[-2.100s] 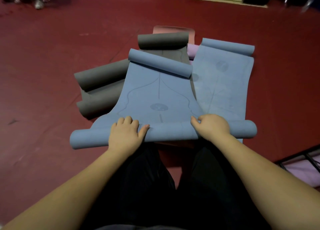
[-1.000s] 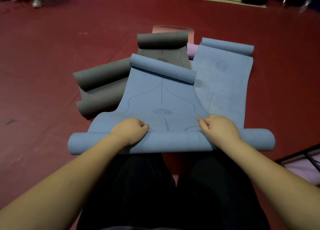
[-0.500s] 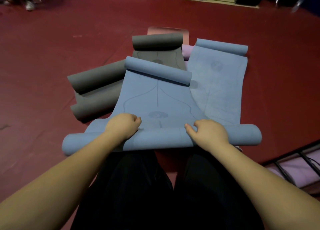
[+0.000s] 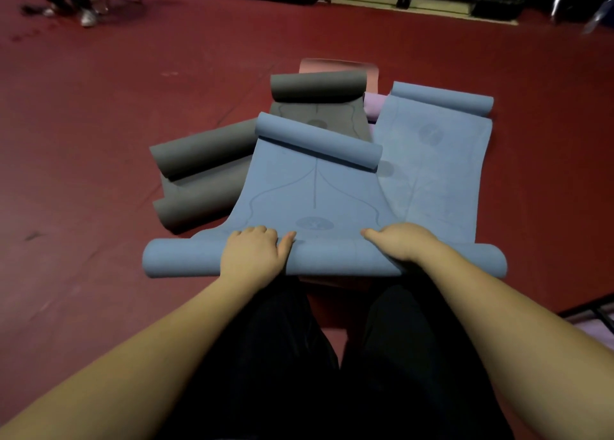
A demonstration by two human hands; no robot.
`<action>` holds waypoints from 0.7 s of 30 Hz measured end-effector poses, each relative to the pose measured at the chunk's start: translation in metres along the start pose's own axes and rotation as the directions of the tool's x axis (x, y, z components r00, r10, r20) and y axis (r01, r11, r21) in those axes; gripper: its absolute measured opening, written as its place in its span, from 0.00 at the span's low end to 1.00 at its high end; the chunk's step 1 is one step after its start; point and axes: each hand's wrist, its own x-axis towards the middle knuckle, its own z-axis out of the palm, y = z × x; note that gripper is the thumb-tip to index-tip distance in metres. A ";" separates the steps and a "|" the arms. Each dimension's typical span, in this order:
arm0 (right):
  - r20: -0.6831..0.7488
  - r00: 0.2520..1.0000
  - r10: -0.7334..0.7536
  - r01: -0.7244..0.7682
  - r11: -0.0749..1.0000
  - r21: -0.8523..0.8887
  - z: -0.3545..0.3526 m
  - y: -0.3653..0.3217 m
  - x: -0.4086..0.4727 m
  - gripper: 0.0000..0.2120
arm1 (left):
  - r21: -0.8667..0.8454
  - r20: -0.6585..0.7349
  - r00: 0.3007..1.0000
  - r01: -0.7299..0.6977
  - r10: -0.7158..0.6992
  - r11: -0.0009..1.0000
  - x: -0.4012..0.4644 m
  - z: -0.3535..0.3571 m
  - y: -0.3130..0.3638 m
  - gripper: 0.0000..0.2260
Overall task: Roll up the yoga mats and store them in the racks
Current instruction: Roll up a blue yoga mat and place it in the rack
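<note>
Since the frame half a second back, the left hand (image 4: 252, 253) is uncurling: fingers (image 4: 255, 231) that were knuckled down are now reaching forward over the roll (image 4: 329, 260), thumb splayed to the inside. The right hand (image 4: 400, 242) is sitting much as it was, its fingers draped over the roll's top. The roll itself is looking about the same thickness, hardly advancing.

Both hands are lying on top of the roll, pressing and cupping it rather than closing round it; whether the fingertips are hooking its far edge, I cannot tell.

The blue mat (image 4: 312, 190) is only started. The near end is wound into a roll just in front of the knees, crosswise; beyond the roll the flat stretch is running away to a curled far end (image 4: 319, 140). Most of its length is remaining unrolled.

Beyond and right of the roll a second blue mat (image 4: 432, 160) is lying flat with its far end curled. Left of the roll a grey mat (image 4: 202, 180) is sitting curled at both ends; beyond it another grey one (image 4: 319, 86), with pink (image 4: 335, 64) and lilac (image 4: 375, 104) mats peeking out underneath.

Right of the roll, at the frame edge, a dark rack (image 4: 594, 310) is showing. Judging by this: no mat finished, none being racked, nearly all the work is waiting.
</note>
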 end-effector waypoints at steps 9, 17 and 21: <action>-0.473 0.878 -0.076 0.060 0.997 -0.049 0.038 0.012 -0.024 0.25 | 0.000 0.245 0.969 0.038 -0.037 0.999 0.034 -0.011 0.006 0.28; -0.312 0.950 -0.014 0.008 1.000 -0.021 0.007 0.005 -0.019 0.31 | -0.026 0.454 0.887 0.111 -0.087 0.993 0.052 -0.030 0.007 0.31; -0.163 0.986 -0.038 0.032 0.999 -0.038 -0.009 0.006 -0.029 0.33 | -0.040 0.588 0.804 0.137 -0.088 0.990 0.050 -0.041 0.007 0.33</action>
